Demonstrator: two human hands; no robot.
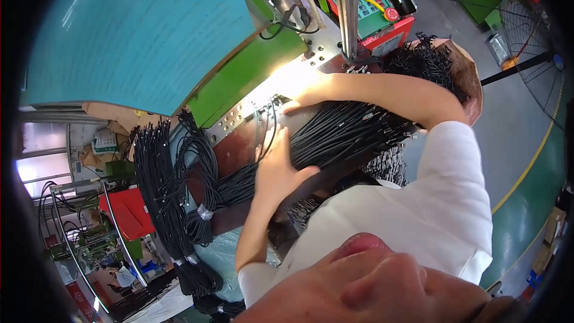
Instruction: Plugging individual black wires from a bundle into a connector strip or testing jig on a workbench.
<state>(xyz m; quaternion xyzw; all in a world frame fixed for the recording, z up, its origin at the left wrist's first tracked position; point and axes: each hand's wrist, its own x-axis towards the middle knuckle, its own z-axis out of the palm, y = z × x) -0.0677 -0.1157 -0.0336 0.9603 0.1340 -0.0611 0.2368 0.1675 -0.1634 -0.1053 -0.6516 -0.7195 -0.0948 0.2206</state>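
My left hand [277,170] is at the front of the machine's work plate, thumb stretched out to the right and fingers pointing away from me. A thin black cable [274,124] runs down across those fingers from a small metal fixture [272,105]. Beyond it, my right hand [304,88] reaches in from the right beside the fixture. Strong lamp glare washes out its fingers, so any grip there is hidden. Beneath my right forearm, a thick bundle of black cables [335,128] lies across the brown worktop [230,154].
Coiled black cables [200,170] and a hanging bundle [156,179] are at the left. A green machine frame [254,75] and blue-green panel [143,30] rise behind. Metal posts [345,12], a control box [373,9], a carton [468,75] and a fan [529,54] stand right.
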